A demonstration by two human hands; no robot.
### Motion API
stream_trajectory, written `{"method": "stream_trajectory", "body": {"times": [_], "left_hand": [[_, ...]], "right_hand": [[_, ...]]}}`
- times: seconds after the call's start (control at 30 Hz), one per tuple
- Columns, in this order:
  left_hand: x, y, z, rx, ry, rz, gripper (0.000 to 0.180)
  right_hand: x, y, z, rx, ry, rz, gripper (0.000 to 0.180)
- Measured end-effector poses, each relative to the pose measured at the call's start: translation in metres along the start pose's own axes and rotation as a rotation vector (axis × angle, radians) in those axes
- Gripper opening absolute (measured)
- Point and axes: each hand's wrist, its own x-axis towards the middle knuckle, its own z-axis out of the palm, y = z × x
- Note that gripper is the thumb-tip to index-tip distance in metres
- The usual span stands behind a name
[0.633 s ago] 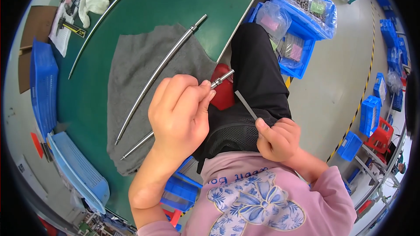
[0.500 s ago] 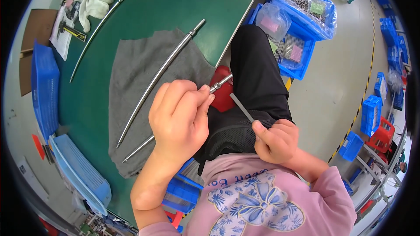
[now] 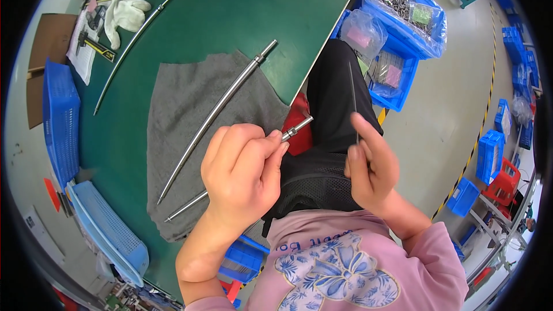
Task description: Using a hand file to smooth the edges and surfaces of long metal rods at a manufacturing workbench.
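- Left hand pinched the stepped tip of a long, slightly curved, polished steel rod; grip closed on that rod near its fitted end, which stuck out over the bench edge above the lap. Its far end lay on the grey felt cloth.
- Right hand held a thin dark steel pin upright between fingers and thumb, grip narrow and closed on it, well apart from the rod tip.
- Handling, judged: rod stiff, smooth, likely slippery and end-heavy when held at the tip; the stepped collar gives the surest hold. Pin light, easily bent or dropped; best pinched low.
- Count: three long rods in view — one in hand, a second rod on the cloth, a third rod on the bare green bench. One pin in hand.
- Blue plastic bins of bagged small parts on the floor to the right.
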Motion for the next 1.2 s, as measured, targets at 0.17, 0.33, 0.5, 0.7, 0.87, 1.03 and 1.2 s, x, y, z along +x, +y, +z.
{"method": "stream_trajectory", "body": {"times": [0.17,0.33,0.5,0.7,0.87,1.03,1.2], "left_hand": [[-0.001,0.000,-0.001,0.001,-0.013,-0.016,0.021],[0.000,0.001,-0.001,-0.004,-0.011,-0.025,0.020],[-0.001,0.002,0.000,-0.004,-0.015,-0.011,0.020],[-0.001,0.001,-0.001,-0.008,-0.017,-0.004,0.019],[-0.002,0.000,0.001,-0.028,-0.005,0.001,0.019],[-0.002,0.000,0.000,-0.041,-0.003,0.003,0.019],[-0.002,-0.002,-0.003,-0.047,-0.039,0.000,0.021]], "right_hand": [[0.041,-0.001,0.024,-0.045,-0.020,-0.217,0.028],[0.049,-0.008,0.028,-0.095,0.014,-0.279,0.025],[0.051,-0.011,0.028,-0.075,-0.008,-0.269,0.023],[0.052,-0.018,0.026,-0.110,-0.012,-0.249,0.020],[0.052,-0.017,0.024,-0.180,-0.004,-0.287,0.020],[0.052,-0.016,0.022,-0.057,-0.084,-0.240,0.020],[0.051,-0.012,0.021,-0.019,-0.120,-0.217,0.020]]}}
